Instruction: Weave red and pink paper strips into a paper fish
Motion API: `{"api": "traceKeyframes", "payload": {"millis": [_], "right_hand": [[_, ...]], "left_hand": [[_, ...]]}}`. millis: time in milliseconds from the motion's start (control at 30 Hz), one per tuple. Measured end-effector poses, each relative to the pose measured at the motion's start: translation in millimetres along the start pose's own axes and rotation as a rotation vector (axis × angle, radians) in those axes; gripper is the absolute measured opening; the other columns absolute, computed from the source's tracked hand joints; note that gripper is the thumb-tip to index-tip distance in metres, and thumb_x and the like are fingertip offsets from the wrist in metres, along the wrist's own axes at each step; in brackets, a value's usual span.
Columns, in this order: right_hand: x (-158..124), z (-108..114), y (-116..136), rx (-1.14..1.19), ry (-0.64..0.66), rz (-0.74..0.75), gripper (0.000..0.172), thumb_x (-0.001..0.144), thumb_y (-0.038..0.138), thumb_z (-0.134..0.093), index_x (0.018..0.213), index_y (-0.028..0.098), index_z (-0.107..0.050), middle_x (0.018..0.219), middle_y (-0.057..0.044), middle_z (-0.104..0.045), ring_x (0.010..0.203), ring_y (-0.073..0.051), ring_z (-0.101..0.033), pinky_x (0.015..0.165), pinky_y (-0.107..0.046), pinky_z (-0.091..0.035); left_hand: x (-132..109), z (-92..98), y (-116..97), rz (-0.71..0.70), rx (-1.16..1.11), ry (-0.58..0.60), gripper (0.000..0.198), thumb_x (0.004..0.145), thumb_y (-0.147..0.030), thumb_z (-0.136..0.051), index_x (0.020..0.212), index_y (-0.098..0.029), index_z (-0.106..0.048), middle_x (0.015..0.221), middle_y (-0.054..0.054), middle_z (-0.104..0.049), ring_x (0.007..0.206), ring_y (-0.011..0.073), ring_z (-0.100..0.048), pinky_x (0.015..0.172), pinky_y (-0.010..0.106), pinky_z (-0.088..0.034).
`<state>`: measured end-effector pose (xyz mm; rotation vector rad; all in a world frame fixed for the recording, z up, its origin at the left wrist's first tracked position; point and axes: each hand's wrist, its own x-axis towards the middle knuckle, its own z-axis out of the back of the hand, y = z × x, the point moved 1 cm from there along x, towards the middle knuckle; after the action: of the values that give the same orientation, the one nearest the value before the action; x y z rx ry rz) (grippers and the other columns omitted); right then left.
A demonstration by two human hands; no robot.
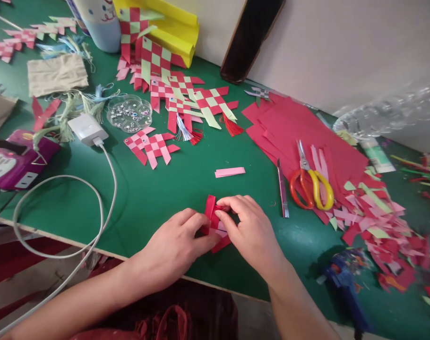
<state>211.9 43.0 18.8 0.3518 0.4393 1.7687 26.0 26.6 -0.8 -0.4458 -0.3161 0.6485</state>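
Red and pink paper strips (210,206), partly woven together, lie on the green table between my hands. My left hand (181,241) is closed on the left side of the strips, thumb and fingers pressing them. My right hand (248,231) pinches the red strip at the upper right with thumb and forefinger. My fingers hide part of the weave. Just beyond my hands lies a folded pink strip (230,172).
Woven paper fish (215,101) lie at the back. Right of my hands are tweezers (282,189), scissors (309,184), red paper sheets (300,127), paper scraps (388,226) and a blue glue gun (348,278). A white cable (103,203) loops at left near a purple power strip (20,160).
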Motion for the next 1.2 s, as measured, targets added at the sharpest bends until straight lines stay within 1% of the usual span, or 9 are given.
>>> {"api": "traceKeyframes", "payload": {"millis": [333,400,533,667,800,933,1000,1100,1200], "right_hand": [[3,-5,-1,-0.059,-0.038,-0.014,0.008,0.091,0.018,-0.056,0.084,0.022,-0.059,0.080,-0.001,-0.065,0.080,-0.019,-0.058,0.073,-0.033,-0.044],[3,-6,-2,-0.045,-0.062,-0.008,0.006,0.092,0.020,-0.056,0.093,0.022,-0.061,0.083,-0.002,-0.066,0.080,-0.019,-0.059,0.074,-0.033,-0.046],[-2,1,-8,0.037,-0.177,-0.005,0.025,0.094,0.022,-0.054,0.118,0.022,-0.058,0.100,-0.006,-0.067,0.084,-0.018,-0.063,0.072,-0.033,-0.051],[-23,14,-9,-0.013,-0.340,0.063,0.015,0.093,0.018,-0.057,0.107,0.023,-0.061,0.100,-0.005,-0.068,0.092,-0.019,-0.063,0.082,-0.035,-0.051],[-54,15,-1,-0.039,-0.345,0.115,0.014,0.090,0.018,-0.064,0.103,0.022,-0.060,0.094,-0.005,-0.067,0.090,-0.019,-0.061,0.082,-0.036,-0.050],[-79,2,5,-0.111,-0.294,0.034,0.033,0.088,0.040,-0.066,0.112,0.019,-0.057,0.099,-0.009,-0.066,0.094,-0.025,-0.058,0.081,-0.042,-0.050],[-85,-4,4,-0.130,-0.297,-0.037,0.039,0.088,0.050,-0.064,0.109,0.019,-0.056,0.095,-0.009,-0.066,0.091,-0.026,-0.058,0.077,-0.043,-0.049],[-90,-8,1,-0.118,-0.329,-0.098,0.029,0.092,0.048,-0.058,0.101,0.021,-0.057,0.090,-0.007,-0.066,0.087,-0.025,-0.057,0.076,-0.041,-0.047],[-92,-8,0,-0.090,-0.366,-0.116,0.020,0.096,0.041,-0.055,0.102,0.022,-0.058,0.093,-0.007,-0.066,0.089,-0.024,-0.057,0.079,-0.040,-0.046]], "left_hand": [[1,-0.8,1,-0.001,-0.024,0.020,0.030,0.099,-0.012,-0.041,0.123,-0.022,-0.056,0.106,0.006,-0.059,0.092,0.0203,-0.052,0.083,0.036,-0.051],[1,-2.2,2,-0.011,-0.016,0.028,0.025,0.100,-0.014,-0.042,0.120,-0.018,-0.057,0.107,0.006,-0.061,0.093,0.0200,-0.055,0.084,0.036,-0.051],[3,-2.3,1,-0.022,0.010,0.019,0.018,0.100,-0.016,-0.043,0.108,-0.014,-0.059,0.104,0.006,-0.063,0.094,0.0203,-0.057,0.085,0.036,-0.050],[5,2.0,-1,0.015,-0.003,0.004,0.020,0.101,-0.017,-0.040,0.105,-0.015,-0.060,0.101,0.006,-0.064,0.090,0.0204,-0.057,0.082,0.036,-0.051],[10,5.1,-5,0.038,-0.013,-0.068,0.015,0.099,-0.017,-0.046,0.100,-0.016,-0.061,0.095,0.005,-0.065,0.083,0.0193,-0.056,0.079,0.035,-0.051],[13,3.9,-6,0.059,0.041,-0.093,0.017,0.100,-0.020,-0.045,0.097,-0.017,-0.062,0.091,0.005,-0.065,0.080,0.0187,-0.056,0.077,0.034,-0.051],[14,2.9,-7,0.066,0.055,-0.099,0.020,0.100,-0.022,-0.044,0.096,-0.017,-0.062,0.090,0.005,-0.065,0.081,0.0182,-0.057,0.077,0.034,-0.051],[13,1.8,-7,0.070,0.054,-0.121,0.019,0.100,-0.023,-0.045,0.100,-0.017,-0.063,0.093,0.005,-0.065,0.082,0.0180,-0.057,0.078,0.033,-0.051],[13,1.9,-8,0.044,0.069,-0.132,0.020,0.100,-0.021,-0.046,0.108,-0.019,-0.063,0.097,0.006,-0.065,0.083,0.0183,-0.056,0.076,0.033,-0.051]]}}
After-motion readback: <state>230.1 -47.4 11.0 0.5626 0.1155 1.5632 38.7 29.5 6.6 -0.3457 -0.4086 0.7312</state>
